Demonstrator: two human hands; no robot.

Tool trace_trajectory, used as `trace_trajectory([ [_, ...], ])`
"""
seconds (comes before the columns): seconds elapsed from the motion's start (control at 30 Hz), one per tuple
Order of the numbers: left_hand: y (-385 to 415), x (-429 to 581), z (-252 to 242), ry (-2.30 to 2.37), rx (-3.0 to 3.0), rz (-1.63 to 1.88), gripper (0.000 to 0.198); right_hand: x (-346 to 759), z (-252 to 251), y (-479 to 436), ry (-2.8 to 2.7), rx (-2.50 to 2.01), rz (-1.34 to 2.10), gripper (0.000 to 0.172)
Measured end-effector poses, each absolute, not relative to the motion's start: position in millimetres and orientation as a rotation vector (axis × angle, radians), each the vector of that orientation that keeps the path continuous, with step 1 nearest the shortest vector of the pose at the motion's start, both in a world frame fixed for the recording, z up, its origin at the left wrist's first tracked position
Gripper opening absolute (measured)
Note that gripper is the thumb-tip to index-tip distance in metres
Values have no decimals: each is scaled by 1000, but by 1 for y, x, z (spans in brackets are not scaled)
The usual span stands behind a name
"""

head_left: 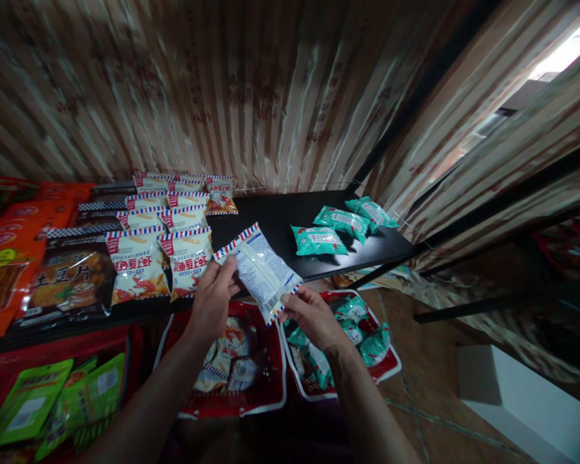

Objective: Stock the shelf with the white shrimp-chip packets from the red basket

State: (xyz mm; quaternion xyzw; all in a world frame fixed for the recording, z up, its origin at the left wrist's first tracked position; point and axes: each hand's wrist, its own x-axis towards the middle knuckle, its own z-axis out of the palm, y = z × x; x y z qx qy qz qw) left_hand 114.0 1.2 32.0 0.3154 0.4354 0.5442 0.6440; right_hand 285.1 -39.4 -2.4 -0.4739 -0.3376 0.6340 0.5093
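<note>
Between my two hands is a white snack bag with red and blue striped ends, its printed back with the barcode facing me. My left hand pinches its upper left end, thumb on top. At its lower right end my right hand grips the corner. The bag is held tilted above the front edge of the black shelf. Matching snack bags stand in rows on the shelf to the left. Below my hands, a red basket holds more of these bags.
Several teal packets lie on the shelf's right part. Another red basket holds teal packets. Dark potato-slice bags and orange bags fill the left shelf. Green packets lie lower left. A white box stands on the floor at right.
</note>
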Motion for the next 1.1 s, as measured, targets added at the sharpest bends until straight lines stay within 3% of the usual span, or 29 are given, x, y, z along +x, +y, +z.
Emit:
trace_trajectory([
  [0.33, 3, 109, 27, 1088, 838, 1226, 48, 295, -2, -43, -937, -1119, 1540, 21],
  [0.67, 1, 112, 38, 937, 756, 1185, 44, 309, 1, -46, -1027, -1141, 1442, 16],
  [0.93, 2, 112, 29, 957, 747, 1238, 46, 302, -3, -40, -872, -1020, 1402, 30],
  [1.1, 3, 111, 27, 966, 783, 1225, 41, 301, -5, -37, -809, -1043, 1317, 27],
])
